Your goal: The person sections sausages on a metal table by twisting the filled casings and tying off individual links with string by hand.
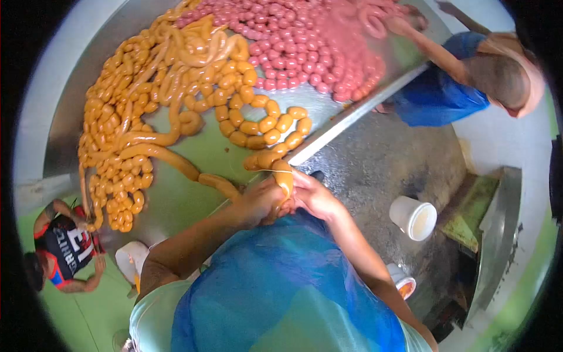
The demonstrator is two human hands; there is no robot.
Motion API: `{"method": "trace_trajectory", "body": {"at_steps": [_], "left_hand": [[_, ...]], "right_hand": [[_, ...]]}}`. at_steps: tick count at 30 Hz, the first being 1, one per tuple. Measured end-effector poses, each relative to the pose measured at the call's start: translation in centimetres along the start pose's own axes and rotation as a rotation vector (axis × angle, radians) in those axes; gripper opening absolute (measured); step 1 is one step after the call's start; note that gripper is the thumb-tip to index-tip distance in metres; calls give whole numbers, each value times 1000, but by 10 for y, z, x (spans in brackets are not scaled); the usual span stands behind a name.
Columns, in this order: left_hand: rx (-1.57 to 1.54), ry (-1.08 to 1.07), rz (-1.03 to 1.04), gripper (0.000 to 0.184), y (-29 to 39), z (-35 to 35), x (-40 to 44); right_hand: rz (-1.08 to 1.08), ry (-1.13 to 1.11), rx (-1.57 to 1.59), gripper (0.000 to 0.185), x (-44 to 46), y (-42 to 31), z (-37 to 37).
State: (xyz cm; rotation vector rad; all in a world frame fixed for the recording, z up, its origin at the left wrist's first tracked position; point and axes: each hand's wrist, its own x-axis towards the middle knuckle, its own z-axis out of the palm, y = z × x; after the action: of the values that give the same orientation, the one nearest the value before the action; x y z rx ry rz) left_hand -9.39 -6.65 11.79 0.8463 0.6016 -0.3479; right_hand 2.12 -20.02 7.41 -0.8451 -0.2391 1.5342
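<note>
Both my hands are closed together at the table edge, in front of my apron. My left hand (261,199) wraps around an orange sausage (282,176) that points upward. From the other side my right hand (316,198) grips the same sausage low down; its fingertips are partly hidden. A thin white string (275,171) crosses the sausage above my fingers. Tied orange links (270,123) run from it across the table. On the left, a long untied length of orange sausage (167,157) leads to my left hand.
The metal table (193,214) carries heaped orange sausages (111,117) and pink sausages (293,53). Its raised rim (358,114) runs to the upper right. One person (492,76) handles pink sausage; another person (64,246) stands at left. White buckets (412,217) sit on the wet floor.
</note>
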Motion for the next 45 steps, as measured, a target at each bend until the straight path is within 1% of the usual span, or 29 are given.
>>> {"method": "trace_trajectory", "body": {"at_steps": [1,3,4,7,9,11,12,14,15,16,18,20,21,23,25,26,27,28,29,31,33,34,36,37,39,40,42,43,45], "left_hand": [[-4,-28,1,19,-3,3,8],[-153,107,136,16,-13,-4,25],[-311,-45,186,19,-13,-17,31],[-254,-104,214,23,-11,-27,28],[-154,104,153,22,-10,-16,25],[20,88,149,25,-5,-8,23],[-16,93,125,26,-19,-13,33],[-87,94,133,26,-29,-14,42],[-120,78,140,27,-30,-17,51],[-232,-16,117,25,-34,-37,66],[-451,-229,-88,30,-9,-85,91],[-523,-391,-299,34,10,-99,100],[-41,-417,-274,36,34,-85,87],[604,-387,-27,38,26,-49,81],[1100,-95,510,35,-1,-10,80],[1044,-20,644,33,-27,-11,87],[973,63,777,32,-50,-13,91],[814,45,754,30,-36,-4,78],[652,30,734,28,-22,5,63],[-104,-137,-140,19,-20,-15,45],[-365,-205,-141,20,-8,-19,17],[-337,-180,-18,23,-4,-18,5],[-308,14,143,26,10,6,-14],[-326,21,167,26,4,0,-4],[-223,-94,88,25,-26,-17,18],[-132,-7,72,26,-19,-29,23],[-240,175,79,28,-36,-92,80],[-486,14,-208,32,-15,-99,80],[-38,-173,-110,34,-2,-83,69]], "right_hand": [[-79,77,184,51,13,14,-5],[-98,-207,226,41,27,20,-29],[-96,-215,220,41,32,15,-33],[58,-196,-284,26,33,13,-33],[-29,-6,-563,17,16,7,-34],[-351,504,-78,13,-14,4,-21],[-535,537,287,13,-38,-12,-20],[-709,656,360,13,-105,-41,-73],[-723,672,234,11,-153,-64,-115],[-763,1052,-171,9,-197,-97,-144],[-869,1646,-236,13,-325,-145,-266],[-1031,1739,-348,11,-326,-182,-228],[-1188,1809,-461,13,-302,-212,-189],[-970,1564,-1473,17,-169,-179,-55],[-677,689,-2037,13,-107,-111,-9],[-699,383,-1843,11,-80,-73,-2],[-540,500,-1145,7,-58,-23,-18],[-54,540,-270,17,-38,5,-47],[9,430,103,33,-7,6,-37],[-34,-125,349,45,24,13,-26],[227,3,-178,37,25,-6,-8],[112,-116,-579,27,31,-7,-12],[-196,265,-236,19,1,-16,-11],[-486,373,245,16,-21,-38,7],[-647,579,473,12,-89,-66,-55],[-572,615,406,4,-142,-90,-122],[-799,1355,-186,16,-226,-142,-215],[-764,1334,20,15,-288,-166,-280],[-939,1696,-789,16,-220,-195,-165]]}}
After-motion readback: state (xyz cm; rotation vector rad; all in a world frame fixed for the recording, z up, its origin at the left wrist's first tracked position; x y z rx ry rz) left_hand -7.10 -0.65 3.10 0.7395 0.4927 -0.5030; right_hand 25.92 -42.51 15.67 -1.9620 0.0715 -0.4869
